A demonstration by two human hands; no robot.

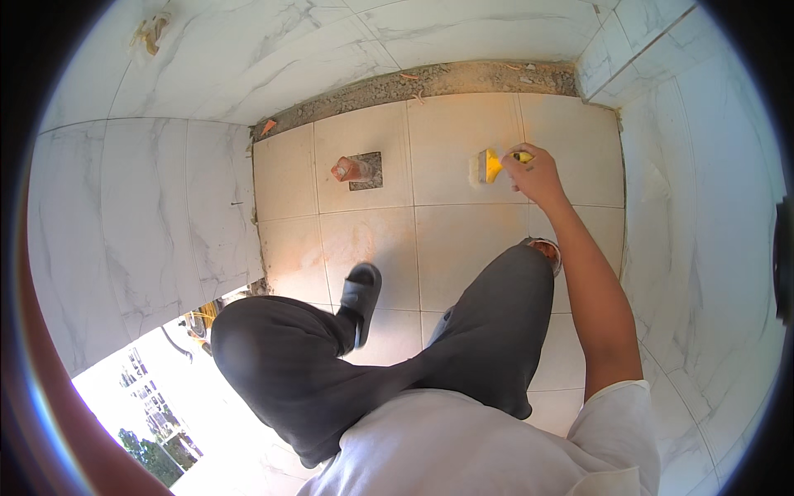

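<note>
My right hand (534,171) is closed around the handle of a yellow flat paintbrush (494,165). The brush's pale bristles point left and touch or hover just over a beige floor tile (463,128); which of the two I cannot tell. To the left of the brush, a reddish-orange pipe end or plug (351,169) stands by a dark square cutout (374,178) in the tiles. My left hand does not show.
Marble-patterned walls (703,248) enclose the floor on the left, far side and right. A rough cement strip (463,80) runs along the far wall. My dark sandal (359,302) rests on the tiles. Bright outdoor light and a coil of cables (197,322) show at lower left.
</note>
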